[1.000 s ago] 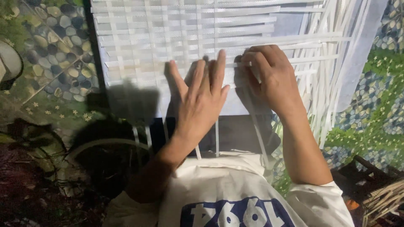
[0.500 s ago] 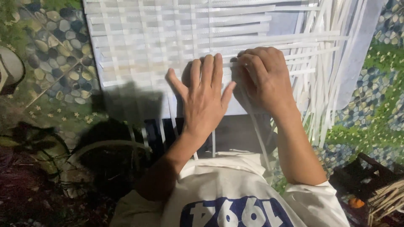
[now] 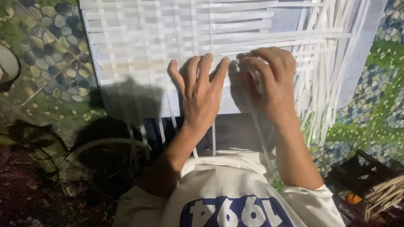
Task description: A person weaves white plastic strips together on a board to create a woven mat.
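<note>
At centre frame: a white woven mat (image 3: 139,46) of flat plastic strips is seen spread over the upper half of the picture, lying on a floor covering printed with pebbles and green leaves (image 3: 46,63).
Left hand: the left hand (image 3: 201,93) is laid flat on the near edge of the mat, just left of centre, with fingers spread and extended; nothing is gripped by it.
Right hand: the right hand (image 3: 269,82) is placed just beside the left, right of centre, with its fingers curled down onto the weave; a thin white strip (image 3: 257,126) is seen running from under it toward the lower frame, but whether it is pinched cannot be told.
Loose strips: a bundle of unwoven white strips (image 3: 332,75) is fanned out at the right edge of the mat, in the upper right of the frame.
Lower frame: a cream shirt with blue print (image 3: 227,197) is seen at bottom centre.
Lower right corner: a dark crate holding pale sticks (image 3: 378,193) is partly shown.
Lower left: the area is shadowed and cannot be made out.
</note>
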